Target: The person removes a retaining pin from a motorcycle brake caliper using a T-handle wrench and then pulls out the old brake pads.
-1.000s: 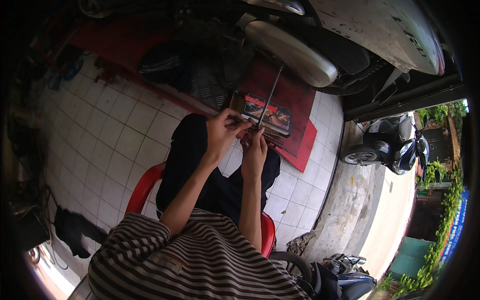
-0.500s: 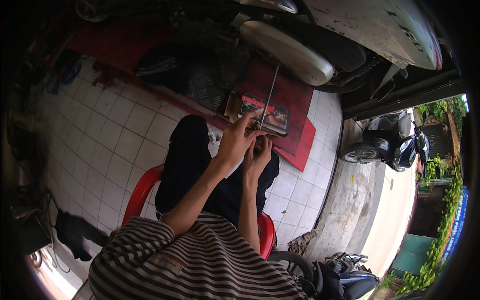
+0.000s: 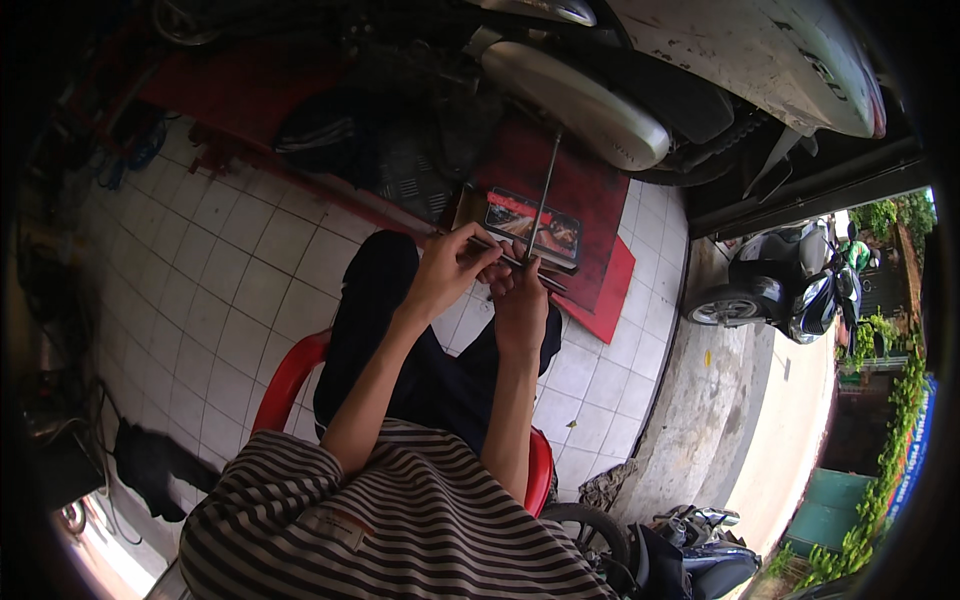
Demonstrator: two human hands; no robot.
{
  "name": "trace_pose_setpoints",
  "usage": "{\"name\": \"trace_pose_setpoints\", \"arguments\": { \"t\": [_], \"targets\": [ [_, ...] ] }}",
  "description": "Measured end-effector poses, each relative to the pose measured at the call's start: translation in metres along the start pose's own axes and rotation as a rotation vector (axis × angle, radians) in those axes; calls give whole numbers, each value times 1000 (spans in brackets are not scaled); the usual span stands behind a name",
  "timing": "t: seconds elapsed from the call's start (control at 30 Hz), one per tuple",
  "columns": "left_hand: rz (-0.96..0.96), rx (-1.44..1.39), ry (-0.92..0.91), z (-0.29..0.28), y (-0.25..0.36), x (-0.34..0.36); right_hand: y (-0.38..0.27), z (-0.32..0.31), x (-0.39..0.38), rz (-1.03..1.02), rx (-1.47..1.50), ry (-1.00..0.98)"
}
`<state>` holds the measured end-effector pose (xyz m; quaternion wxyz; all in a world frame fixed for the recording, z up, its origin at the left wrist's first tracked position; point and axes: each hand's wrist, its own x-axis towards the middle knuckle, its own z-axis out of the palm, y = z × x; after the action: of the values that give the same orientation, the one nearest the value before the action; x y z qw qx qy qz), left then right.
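Observation:
My left hand [image 3: 440,275] is pinched on a thin dark rod-like piece [image 3: 480,238] that slants down toward my right hand. Close beside it, my right hand [image 3: 521,308] is curled, its fingers closed at the lower end of a long thin metal rod [image 3: 543,195]. That rod rises toward the underside of the motorcycle [image 3: 570,100]. Fingers overlap, so the exact grip and any small part between the hands are hidden. Just beyond the hands, a black flat case with red and orange printing [image 3: 535,222] lies on a red platform [image 3: 595,215].
I sit on a red plastic chair [image 3: 285,385], knees below my hands. White floor tiles [image 3: 275,250] surround the platform. A parked scooter [image 3: 780,280] stands by the street at right, another motorbike [image 3: 680,555] at lower right. A dark cloth [image 3: 155,470] lies at left.
My hands have drawn slightly apart, the left one shifting left and its pinch now on the thin dark piece. The metal rod's lower end has moved a little right.

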<state>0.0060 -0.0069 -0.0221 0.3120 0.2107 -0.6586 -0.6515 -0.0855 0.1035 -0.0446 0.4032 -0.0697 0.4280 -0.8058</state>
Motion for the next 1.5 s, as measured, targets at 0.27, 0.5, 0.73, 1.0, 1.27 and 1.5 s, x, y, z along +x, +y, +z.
{"name": "trace_pose_setpoints", "arguments": {
  "t": [0.27, 0.5, 0.73, 1.0, 1.27, 1.5],
  "targets": [
    [143, 116, 106, 18, 8, 1, 26, -29, -18, -193, -437, 340],
    [254, 261, 76, 38, 8, 0, 30, -6, -8, -507, -922, 197],
    [360, 398, 251, 13, 19, 8, 6, 9, 7, -245, -532, 207],
    [110, 364, 70, 5, 1, 1, -1, 4, -2, 55, 15, -20],
    [365, 666, 128, 22, 8, -4, 13, -35, -11, 15, -297, 25],
    [436, 603, 178, 33, 7, -5, 48, -37, -13, -342, -764, 272]
  ]
}}
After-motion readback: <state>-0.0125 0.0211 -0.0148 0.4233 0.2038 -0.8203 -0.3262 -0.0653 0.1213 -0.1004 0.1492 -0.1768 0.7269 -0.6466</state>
